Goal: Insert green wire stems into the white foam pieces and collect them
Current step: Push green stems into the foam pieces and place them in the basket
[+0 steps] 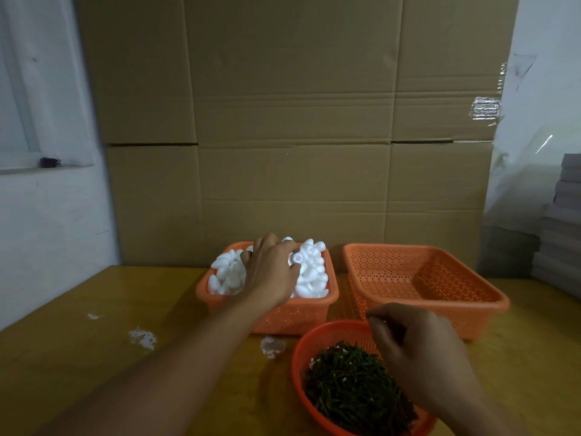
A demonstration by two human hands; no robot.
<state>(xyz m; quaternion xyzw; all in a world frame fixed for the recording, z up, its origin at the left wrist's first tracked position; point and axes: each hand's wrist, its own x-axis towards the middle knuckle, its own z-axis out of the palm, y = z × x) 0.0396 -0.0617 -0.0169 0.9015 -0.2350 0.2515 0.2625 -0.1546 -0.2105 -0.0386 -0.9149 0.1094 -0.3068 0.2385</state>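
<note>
Centre of the frame: left hand [270, 272] reaching over a rectangular orange basket [317, 313] heaped with white foam pieces [311, 275], fingers curled down into the pile and closed around one foam piece [295, 258] at the fingertips. Lower right: right hand [418, 350] hovering over a round orange colander [298, 354] filled with short green wire stems [352, 382], fingers bent and bunched toward the thumb near the far rim; whether a stem sits in the pinch, cannot tell. Right of centre, just beside the foam basket: a second, larger rectangular orange mesh basket [424, 278], its perforated floor showing. All three containers standing on a yellowish wooden bench [94, 357], the colander nearest the lower edge of the frame and in front of the gap between the two baskets. On the bench, left of the colander: a few scraps of white foam crumbs [143, 337]. Behind the baskets, filling the upper middle: a wall of brown cardboard sheets [292, 121]. Far left: a white wall with a window frame [37, 89]. Right edge: a stack of grey boards [562, 221].
</note>
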